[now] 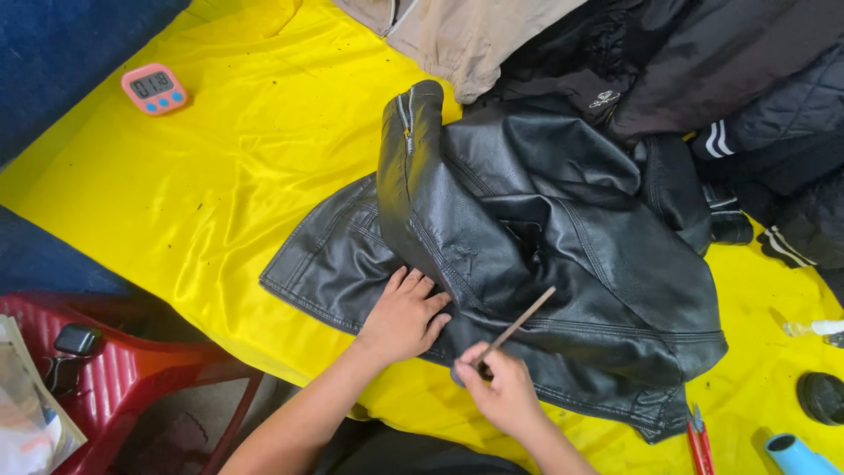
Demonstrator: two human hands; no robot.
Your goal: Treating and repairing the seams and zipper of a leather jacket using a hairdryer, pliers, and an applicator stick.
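We work over a yellow cloth (220,193) that covers the table, with open room on its left half and a narrow strip along the near edge; blue fabric (61,53) borders it far left. A black leather jacket (527,255) lies crumpled in the middle, one sleeve sticking up toward the far side. Behind it on the far right sits a heap of dark garments (730,97) and a beige garment (466,35), crowding that side. A red plastic chair (132,369) stands near left, below the table edge. Our left hand (403,318) lies flat on the jacket's near panel, fingers spread and pressing it down. Our right hand (503,391) pinches a thin wooden stick (519,325) whose tip rests on the leather. A pink timer (154,88) sits far left; red snips (699,440), a blue tube (796,456) and a small dark round tin (824,398) lie near right.
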